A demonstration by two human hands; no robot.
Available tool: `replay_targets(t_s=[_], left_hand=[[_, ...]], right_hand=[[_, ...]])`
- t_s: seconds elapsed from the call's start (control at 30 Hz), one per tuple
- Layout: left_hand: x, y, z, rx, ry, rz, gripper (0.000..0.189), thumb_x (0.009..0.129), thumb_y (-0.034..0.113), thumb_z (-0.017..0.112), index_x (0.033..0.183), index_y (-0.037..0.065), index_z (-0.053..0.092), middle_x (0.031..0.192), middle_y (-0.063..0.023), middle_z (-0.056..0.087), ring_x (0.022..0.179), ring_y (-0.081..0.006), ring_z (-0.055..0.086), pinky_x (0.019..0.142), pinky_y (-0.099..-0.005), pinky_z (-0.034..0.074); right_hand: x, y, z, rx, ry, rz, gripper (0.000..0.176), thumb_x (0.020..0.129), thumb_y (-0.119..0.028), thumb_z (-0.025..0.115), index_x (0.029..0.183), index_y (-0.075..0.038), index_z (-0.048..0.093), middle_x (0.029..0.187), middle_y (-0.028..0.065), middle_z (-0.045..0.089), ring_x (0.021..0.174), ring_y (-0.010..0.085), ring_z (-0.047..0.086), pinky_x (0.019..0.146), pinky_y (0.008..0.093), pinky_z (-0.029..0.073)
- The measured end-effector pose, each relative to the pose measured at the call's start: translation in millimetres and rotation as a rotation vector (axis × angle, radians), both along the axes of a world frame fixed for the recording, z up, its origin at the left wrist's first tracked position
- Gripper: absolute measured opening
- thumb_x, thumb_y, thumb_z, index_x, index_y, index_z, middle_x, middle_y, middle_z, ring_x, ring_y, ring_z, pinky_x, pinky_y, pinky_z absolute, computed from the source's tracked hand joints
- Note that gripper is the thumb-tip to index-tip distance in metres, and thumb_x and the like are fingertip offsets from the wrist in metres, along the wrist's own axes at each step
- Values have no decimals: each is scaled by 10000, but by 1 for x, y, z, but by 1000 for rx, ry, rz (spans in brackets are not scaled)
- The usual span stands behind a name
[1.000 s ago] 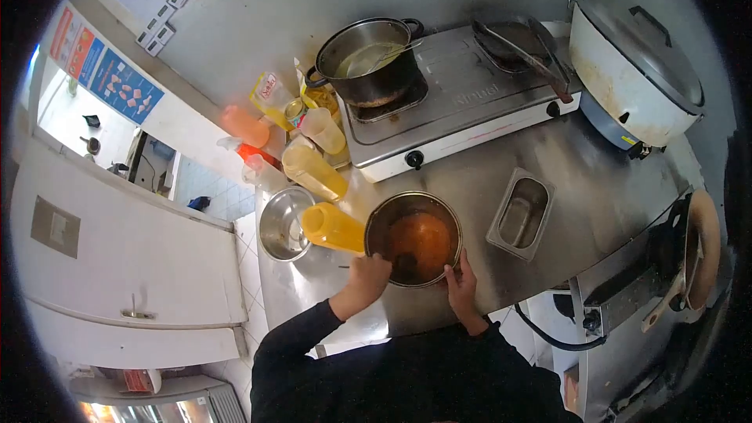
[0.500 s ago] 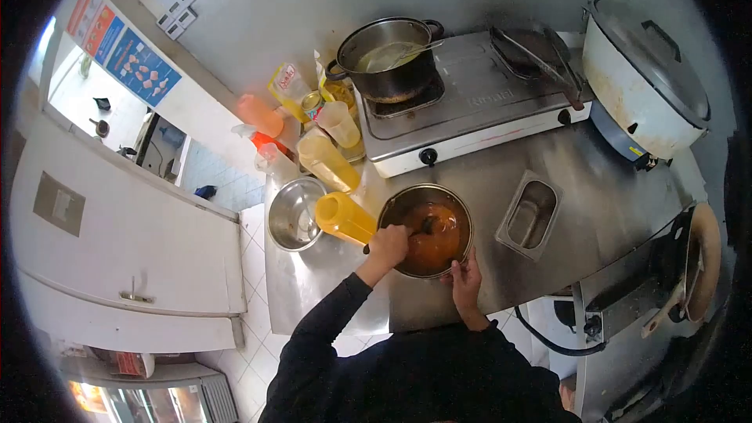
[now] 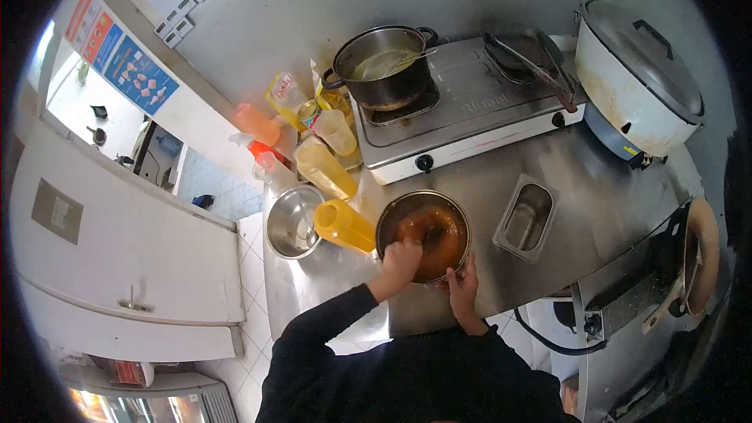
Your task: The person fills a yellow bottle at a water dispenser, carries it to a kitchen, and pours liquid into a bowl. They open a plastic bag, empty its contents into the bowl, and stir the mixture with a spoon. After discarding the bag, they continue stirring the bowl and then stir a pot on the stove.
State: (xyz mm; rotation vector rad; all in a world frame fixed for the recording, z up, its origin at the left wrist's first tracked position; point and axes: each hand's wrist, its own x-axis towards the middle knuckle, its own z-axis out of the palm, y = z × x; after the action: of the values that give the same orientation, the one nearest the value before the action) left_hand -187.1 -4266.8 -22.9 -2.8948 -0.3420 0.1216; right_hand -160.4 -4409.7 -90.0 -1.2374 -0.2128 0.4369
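Observation:
A round metal bowl (image 3: 459,223) with glossy orange-brown sauce (image 3: 445,247) stands on the steel counter in front of me. My left hand (image 3: 402,262) is closed in a fist over the bowl's left front part. What it grips is hidden by the fingers; a dark spot shows in the sauce beside it. With the fingers along the outer side, my right hand (image 3: 464,286) holds the bowl by its right front rim. Just left of the bowl a yellow squeeze bottle (image 3: 345,224) leans over, and beyond it is an emptied-looking steel bowl (image 3: 283,227).
A gas stove (image 3: 470,113) carries a black pot (image 3: 384,94) with liquid and a utensil. Tongs (image 3: 533,70) lie across its right burner. A small steel pan (image 3: 529,218) sits right of the bowl. A large rice cooker (image 3: 638,94) stands far right; bottles (image 3: 325,168) crowd the left.
My left hand has moved slightly right and toward me over the bowl, and the sauce's swirl has changed shape. My right hand stays at the rim. The view has shifted a little.

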Motion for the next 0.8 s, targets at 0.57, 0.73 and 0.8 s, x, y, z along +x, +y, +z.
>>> replay_targets(t_s=[0.57,0.73,0.8], left_hand=[[13,6,-17,101,82,-55,110,727,144,503,720,115,609,659,-56,575,617,-187,604,453,-289,468],[12,14,-32,-15,90,-9,111,719,138,507,700,108,612,671,-83,591,619,-206,608,467,-297,476],[12,20,-3,-148,35,142,107,703,118,523,686,104,627,694,-97,607,639,-230,613,493,-309,484]], right_hand=[[3,-2,8,16,49,41,603,827,-86,458,1280,22,76,881,87,521,680,111,555,521,235,503],[4,2,-2,7,-36,5,590,828,-79,449,1284,6,86,857,69,516,686,103,553,520,229,504],[1,6,5,87,22,-4,588,828,-81,449,1286,-3,88,842,64,517,673,102,553,522,227,507]])
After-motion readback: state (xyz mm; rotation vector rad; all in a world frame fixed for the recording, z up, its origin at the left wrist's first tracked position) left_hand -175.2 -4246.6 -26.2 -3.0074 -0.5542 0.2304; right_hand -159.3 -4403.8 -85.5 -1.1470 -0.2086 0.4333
